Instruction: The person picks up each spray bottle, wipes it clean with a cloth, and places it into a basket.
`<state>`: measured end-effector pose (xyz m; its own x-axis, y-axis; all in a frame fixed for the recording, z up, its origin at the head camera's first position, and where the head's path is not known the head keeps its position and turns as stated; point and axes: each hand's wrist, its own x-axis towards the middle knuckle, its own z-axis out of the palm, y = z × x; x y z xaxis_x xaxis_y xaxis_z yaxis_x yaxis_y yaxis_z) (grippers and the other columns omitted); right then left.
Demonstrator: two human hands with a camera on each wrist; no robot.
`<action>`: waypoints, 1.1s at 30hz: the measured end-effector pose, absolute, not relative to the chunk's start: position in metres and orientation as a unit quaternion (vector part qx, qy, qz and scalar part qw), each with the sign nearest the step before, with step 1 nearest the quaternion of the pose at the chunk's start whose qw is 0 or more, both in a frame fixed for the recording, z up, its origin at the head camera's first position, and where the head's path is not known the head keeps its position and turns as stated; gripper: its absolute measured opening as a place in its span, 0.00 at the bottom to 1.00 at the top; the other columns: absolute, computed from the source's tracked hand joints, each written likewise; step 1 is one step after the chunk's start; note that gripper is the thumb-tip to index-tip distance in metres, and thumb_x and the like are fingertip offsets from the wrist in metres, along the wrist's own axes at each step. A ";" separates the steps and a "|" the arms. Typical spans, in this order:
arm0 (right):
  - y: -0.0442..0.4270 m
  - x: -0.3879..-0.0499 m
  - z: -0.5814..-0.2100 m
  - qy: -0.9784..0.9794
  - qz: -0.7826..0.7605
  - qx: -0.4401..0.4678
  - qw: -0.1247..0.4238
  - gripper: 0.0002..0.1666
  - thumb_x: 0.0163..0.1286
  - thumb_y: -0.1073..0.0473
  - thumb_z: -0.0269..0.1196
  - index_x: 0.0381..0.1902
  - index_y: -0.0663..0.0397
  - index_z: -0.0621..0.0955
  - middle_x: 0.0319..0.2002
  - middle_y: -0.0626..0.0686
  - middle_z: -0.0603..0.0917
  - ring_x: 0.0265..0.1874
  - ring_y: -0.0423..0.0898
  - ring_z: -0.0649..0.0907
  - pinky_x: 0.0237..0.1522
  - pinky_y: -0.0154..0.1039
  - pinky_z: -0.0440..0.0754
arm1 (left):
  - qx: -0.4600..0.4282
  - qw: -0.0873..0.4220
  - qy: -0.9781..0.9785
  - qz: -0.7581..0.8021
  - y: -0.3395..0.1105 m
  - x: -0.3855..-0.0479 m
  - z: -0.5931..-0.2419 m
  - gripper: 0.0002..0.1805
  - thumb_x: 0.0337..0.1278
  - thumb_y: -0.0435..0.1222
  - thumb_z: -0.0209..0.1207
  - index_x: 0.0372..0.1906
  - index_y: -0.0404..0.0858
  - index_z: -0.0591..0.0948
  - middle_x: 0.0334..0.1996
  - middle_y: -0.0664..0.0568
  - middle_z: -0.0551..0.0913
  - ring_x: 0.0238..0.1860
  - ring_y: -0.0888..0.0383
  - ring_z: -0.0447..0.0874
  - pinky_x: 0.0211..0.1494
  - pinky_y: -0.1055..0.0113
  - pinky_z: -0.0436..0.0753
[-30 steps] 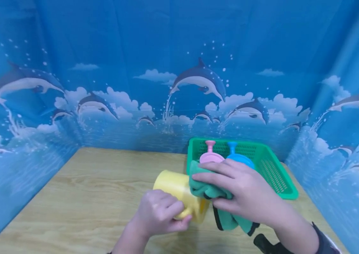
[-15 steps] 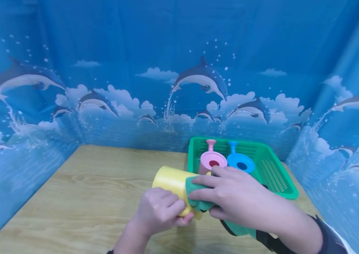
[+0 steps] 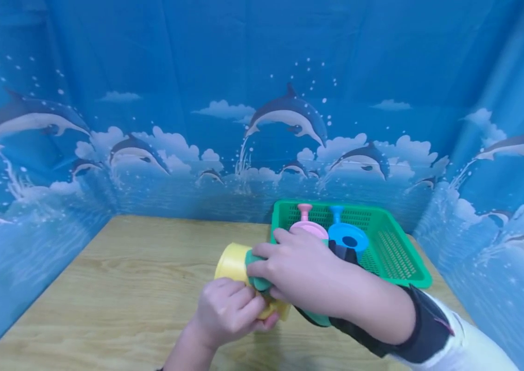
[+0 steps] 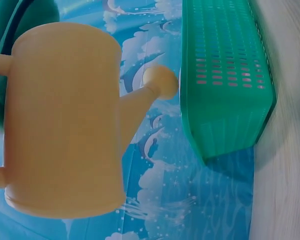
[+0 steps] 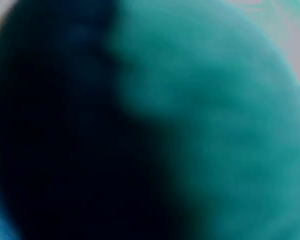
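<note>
A yellow watering can [image 3: 233, 262] lies tipped on its side in the air over the table. My left hand [image 3: 229, 312] grips its handle, with fingers curled. In the left wrist view the can's body [image 4: 65, 120] and round-tipped spout [image 4: 160, 82] show large. My right hand [image 3: 308, 273] holds a green cloth [image 3: 259, 283] with black edging against the can's side; part of the cloth hangs below the wrist. Blurred cloth [image 5: 240, 125] and a dark area fill most of the right wrist view, hiding the fingers there.
A green perforated basket [image 3: 412, 252] stands at the back right of the wooden table [image 3: 150, 278]. In it are a pink watering can [image 3: 310, 227] and a blue watering can [image 3: 353, 237]. A dolphin-print curtain [image 3: 197, 62] encloses the table's back and sides.
My right hand has slid the cloth leftward along the yellow watering can, towards its base. The left hand keeps its grip on the handle, nearly in the same place.
</note>
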<state>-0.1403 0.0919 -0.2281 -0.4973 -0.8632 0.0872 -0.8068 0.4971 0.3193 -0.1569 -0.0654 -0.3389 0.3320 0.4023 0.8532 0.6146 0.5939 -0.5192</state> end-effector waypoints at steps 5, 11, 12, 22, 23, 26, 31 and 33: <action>0.078 -0.157 -0.232 -0.849 -0.094 0.509 0.104 0.13 0.64 0.50 0.65 0.47 0.34 0.84 0.49 0.42 0.84 0.35 0.44 0.79 0.35 0.35 0.75 | -0.465 0.682 -0.558 -0.088 -0.061 -0.156 -0.340 0.25 0.66 0.46 0.49 0.11 0.49 0.65 0.08 0.65 0.66 0.10 0.71 0.60 0.17 0.83 0.57; 0.066 -0.170 -0.240 -0.835 -0.075 0.533 0.114 0.14 0.65 0.52 0.63 0.49 0.33 0.83 0.52 0.41 0.83 0.37 0.44 0.79 0.34 0.34 0.73 | -0.474 0.675 -0.555 -0.108 -0.060 -0.156 -0.345 0.26 0.68 0.47 0.49 0.11 0.48 0.63 0.09 0.64 0.65 0.11 0.70 0.62 0.18 0.82 0.58; 0.066 -0.171 -0.240 -0.834 -0.071 0.537 0.110 0.14 0.65 0.52 0.63 0.49 0.33 0.83 0.51 0.41 0.83 0.36 0.44 0.78 0.34 0.34 0.72 | -0.473 0.676 -0.554 -0.111 -0.061 -0.156 -0.345 0.26 0.68 0.47 0.49 0.11 0.48 0.64 0.09 0.64 0.65 0.11 0.69 0.62 0.18 0.82 0.59; 0.087 -0.166 -0.228 -0.825 -0.048 0.561 0.047 0.14 0.62 0.52 0.67 0.47 0.34 0.84 0.48 0.39 0.84 0.33 0.39 0.73 0.33 0.29 0.68 | -0.472 0.688 -0.540 -0.104 -0.068 -0.161 -0.344 0.26 0.67 0.48 0.50 0.10 0.48 0.64 0.09 0.64 0.65 0.10 0.70 0.60 0.17 0.82 0.57; 0.090 -0.165 -0.227 -0.825 -0.047 0.561 0.044 0.14 0.61 0.52 0.68 0.46 0.34 0.84 0.48 0.39 0.84 0.34 0.40 0.74 0.33 0.29 0.69 | -0.472 0.690 -0.540 -0.101 -0.069 -0.162 -0.344 0.26 0.67 0.48 0.50 0.10 0.48 0.64 0.09 0.64 0.65 0.10 0.70 0.59 0.17 0.82 0.57; 0.102 -0.162 -0.222 -0.828 -0.049 0.557 0.040 0.15 0.59 0.53 0.69 0.46 0.33 0.84 0.48 0.39 0.84 0.35 0.39 0.75 0.35 0.30 0.70 | -0.465 0.695 -0.541 -0.093 -0.072 -0.162 -0.344 0.27 0.67 0.48 0.50 0.10 0.48 0.63 0.08 0.64 0.62 0.10 0.70 0.57 0.16 0.81 0.56; 0.121 -0.157 -0.215 -0.833 -0.037 0.551 0.035 0.18 0.57 0.55 0.71 0.46 0.33 0.84 0.49 0.38 0.84 0.34 0.38 0.75 0.36 0.31 0.71 | -0.457 0.700 -0.542 -0.090 -0.075 -0.162 -0.340 0.27 0.67 0.48 0.49 0.10 0.48 0.63 0.08 0.64 0.61 0.09 0.71 0.55 0.15 0.82 0.54; 0.126 -0.156 -0.213 -0.833 -0.023 0.552 0.034 0.18 0.57 0.55 0.71 0.46 0.33 0.84 0.49 0.38 0.84 0.35 0.38 0.75 0.36 0.30 0.72 | -0.457 0.702 -0.539 -0.091 -0.076 -0.162 -0.338 0.27 0.67 0.48 0.49 0.10 0.48 0.63 0.08 0.64 0.61 0.09 0.71 0.55 0.15 0.82 0.54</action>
<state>-0.1562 0.1257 -0.2133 -0.3877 -0.9213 0.0310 -0.9181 0.3889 0.0768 -0.1621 -0.0761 -0.3380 0.4031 0.3649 0.8393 0.6193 0.5664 -0.5437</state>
